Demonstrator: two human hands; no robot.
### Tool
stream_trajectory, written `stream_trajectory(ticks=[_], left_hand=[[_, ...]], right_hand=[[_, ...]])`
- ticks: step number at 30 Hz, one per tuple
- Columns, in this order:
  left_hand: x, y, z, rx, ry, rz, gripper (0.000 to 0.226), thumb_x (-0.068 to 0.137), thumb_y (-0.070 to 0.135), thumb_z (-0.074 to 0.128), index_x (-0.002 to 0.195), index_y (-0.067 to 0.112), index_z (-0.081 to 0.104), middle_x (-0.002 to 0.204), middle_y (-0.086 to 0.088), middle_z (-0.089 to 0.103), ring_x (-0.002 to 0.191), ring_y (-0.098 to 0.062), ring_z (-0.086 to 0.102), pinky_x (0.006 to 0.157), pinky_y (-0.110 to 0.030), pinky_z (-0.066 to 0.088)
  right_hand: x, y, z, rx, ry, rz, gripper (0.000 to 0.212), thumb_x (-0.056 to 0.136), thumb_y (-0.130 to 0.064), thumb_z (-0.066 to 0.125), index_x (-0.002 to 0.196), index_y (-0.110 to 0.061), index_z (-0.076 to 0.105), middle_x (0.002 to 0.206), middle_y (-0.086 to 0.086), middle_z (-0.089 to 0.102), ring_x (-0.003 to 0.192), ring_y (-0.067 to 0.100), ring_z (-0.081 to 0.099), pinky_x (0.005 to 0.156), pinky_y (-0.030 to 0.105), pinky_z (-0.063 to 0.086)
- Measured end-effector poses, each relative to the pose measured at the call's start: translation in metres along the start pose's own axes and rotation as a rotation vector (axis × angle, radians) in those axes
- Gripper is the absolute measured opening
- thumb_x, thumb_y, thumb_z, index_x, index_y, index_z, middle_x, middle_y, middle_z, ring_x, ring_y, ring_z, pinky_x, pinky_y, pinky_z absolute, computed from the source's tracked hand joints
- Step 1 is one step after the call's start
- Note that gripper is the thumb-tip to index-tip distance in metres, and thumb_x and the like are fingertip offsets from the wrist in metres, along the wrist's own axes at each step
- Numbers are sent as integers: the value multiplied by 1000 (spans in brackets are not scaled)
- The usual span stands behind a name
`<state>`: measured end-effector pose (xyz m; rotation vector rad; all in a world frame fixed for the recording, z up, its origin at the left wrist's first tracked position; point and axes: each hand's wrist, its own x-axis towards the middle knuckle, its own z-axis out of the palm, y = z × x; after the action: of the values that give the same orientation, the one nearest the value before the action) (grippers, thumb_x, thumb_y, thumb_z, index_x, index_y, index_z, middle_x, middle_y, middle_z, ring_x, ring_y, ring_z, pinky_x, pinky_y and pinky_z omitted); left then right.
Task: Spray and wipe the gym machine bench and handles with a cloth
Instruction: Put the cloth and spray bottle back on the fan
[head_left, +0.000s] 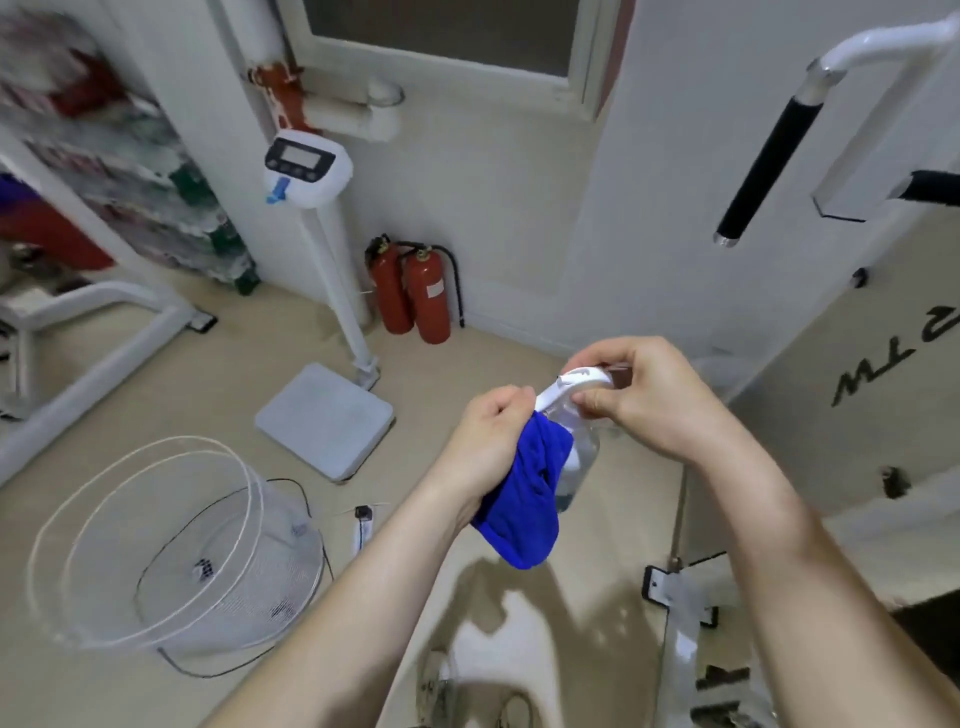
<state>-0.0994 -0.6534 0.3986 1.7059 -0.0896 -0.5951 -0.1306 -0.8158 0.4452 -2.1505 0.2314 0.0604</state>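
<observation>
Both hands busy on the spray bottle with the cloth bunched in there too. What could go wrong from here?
1. The left hand holds both the blue cloth and the spray bottle; the clear bottle could slip while the right hand works its white spray head.
2. The nozzle sits right beside the cloth and fingers, so a squeeze may wet them instead of the machine.
3. A black cable by the fan guard lies on the floor, a possible trip hazard.

We see two bare forearms, no sleeves anywhere up to the frame edge. Left hand (488, 431) and right hand (644, 400): no gloves, no watch, no rings as far as we can tell; fingers partly hidden, pic a bit soft.
</observation>
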Motion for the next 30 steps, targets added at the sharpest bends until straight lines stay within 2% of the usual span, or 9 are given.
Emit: stream_trajectory(ticks=[3,8,11,14,17,21,24,27,30], left_hand=[[-27,-25,-43,-1,123,-64,34,96,30,45,65,22,33,61,4,28,55,-13,27,54,-29,25],[-64,-66,-112,-110,271,-155,27,91,30,52,67,18,46,59,2,36,57,-16,34,61,-31,30],[-86,-94,-148,-70,337,-188,29,91,32,54,72,10,57,62,-3,38,60,-16,38,63,-29,33],[-106,-123,-190,-40,447,-218,18,89,31,56,84,21,70,64,10,59,65,-10,55,66,-21,43],[-117,-155,-239,20,490,-228,10,89,34,58,91,36,67,80,10,69,79,-5,62,70,-13,43],[-115,-211,-303,76,506,-210,31,90,31,60,120,32,63,67,8,57,64,-5,50,66,-12,39],[-101,-262,-349,105,445,-219,36,92,25,59,127,25,60,54,11,42,52,-4,41,55,-8,36],[-81,-311,-390,48,370,-321,40,93,25,57,134,24,54,94,9,64,89,-3,58,75,-5,36],[-67,-352,-419,34,282,-384,41,95,26,55,136,25,52,121,6,61,109,-8,54,88,-12,38]], right_hand=[[3,-22,50,-70,-91,-62,29,76,-1,74,75,-30,71,80,1,75,80,20,72,79,42,59],[9,-54,133,-222,-229,-142,17,72,-14,82,88,-17,77,83,-2,76,81,14,69,75,28,54],[12,-59,189,-255,-287,-174,17,75,-19,81,91,-22,78,76,-11,71,71,1,63,58,6,42],[15,-68,256,-285,-346,-205,15,77,-29,77,92,-29,77,81,-10,73,74,10,61,63,18,46],[18,-79,329,-278,-372,-203,17,75,-44,73,86,-31,75,82,-7,74,79,18,65,69,34,54],[30,-79,428,-459,-349,-213,11,82,-29,68,90,-33,74,82,-4,68,79,23,63,63,30,47],[43,-69,500,-493,-362,-140,8,81,-24,64,78,-19,70,70,4,61,69,30,57,57,30,42],[55,-56,565,-489,-431,-43,16,82,-22,62,68,-15,61,69,9,61,67,33,55,56,28,35],[63,-39,612,-494,-466,78,24,86,-20,57,63,-15,55,65,8,55,66,32,51,57,29,31]])
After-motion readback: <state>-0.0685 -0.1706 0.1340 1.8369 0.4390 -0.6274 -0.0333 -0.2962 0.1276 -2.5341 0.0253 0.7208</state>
